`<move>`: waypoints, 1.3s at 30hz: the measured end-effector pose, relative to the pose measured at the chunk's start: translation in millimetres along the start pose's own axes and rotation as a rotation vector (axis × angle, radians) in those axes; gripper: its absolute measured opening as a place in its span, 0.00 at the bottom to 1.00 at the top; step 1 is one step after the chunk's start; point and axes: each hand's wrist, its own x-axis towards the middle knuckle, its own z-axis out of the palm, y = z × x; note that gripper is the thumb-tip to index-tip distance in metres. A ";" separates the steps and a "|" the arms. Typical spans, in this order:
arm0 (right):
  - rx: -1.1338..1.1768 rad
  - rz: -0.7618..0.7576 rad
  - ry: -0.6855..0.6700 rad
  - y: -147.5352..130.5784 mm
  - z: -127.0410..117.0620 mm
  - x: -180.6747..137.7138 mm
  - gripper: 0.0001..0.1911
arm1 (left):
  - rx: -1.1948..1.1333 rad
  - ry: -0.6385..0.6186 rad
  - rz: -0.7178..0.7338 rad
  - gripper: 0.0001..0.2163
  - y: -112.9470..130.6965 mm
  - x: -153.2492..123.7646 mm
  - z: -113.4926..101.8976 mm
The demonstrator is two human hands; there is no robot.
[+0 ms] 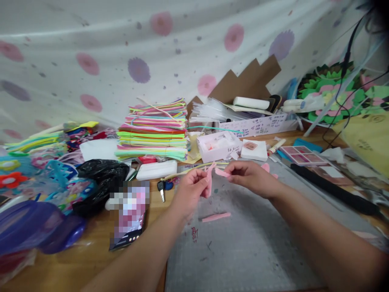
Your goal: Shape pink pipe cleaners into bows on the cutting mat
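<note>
Above the grey cutting mat point(243, 251), my left hand point(194, 187) is closed on a bundle of pink pipe cleaners point(209, 174), which look bent and gathered together. Just to its right, my right hand point(247, 176) pinches the end of a pink fuzzy strip point(221, 172). Whether that strip joins the bundle I cannot tell. A single short pink pipe cleaner point(216, 217) lies on the mat below my hands. More pink fuzzy pieces point(265, 167) show behind my right hand, partly hidden by it.
Stacked pipe cleaners point(152, 134) stand at the back. A white box point(219, 147), a white case point(157, 170) and keys point(162, 190) lie nearer. A phone point(130, 217), black plastic bag point(100, 178) and purple object point(33, 227) are left. A black tool point(334, 188) lies right.
</note>
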 end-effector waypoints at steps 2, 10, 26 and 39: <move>0.073 -0.054 0.052 1.2 6.6 -0.3 0.03 | -0.016 -0.014 -0.003 0.06 1.1 -0.9 1.2; 0.295 -0.143 -0.025 -0.7 26.5 0.9 0.03 | 0.025 0.008 0.011 0.08 3.5 -4.3 5.1; 0.657 0.030 -0.110 -2.6 30.5 -2.8 0.06 | -0.121 -0.084 0.009 0.06 12.0 -5.5 1.9; 0.961 0.199 -0.186 -1.3 37.9 -3.8 0.06 | -0.118 -0.099 0.006 0.06 15.4 -5.0 -4.6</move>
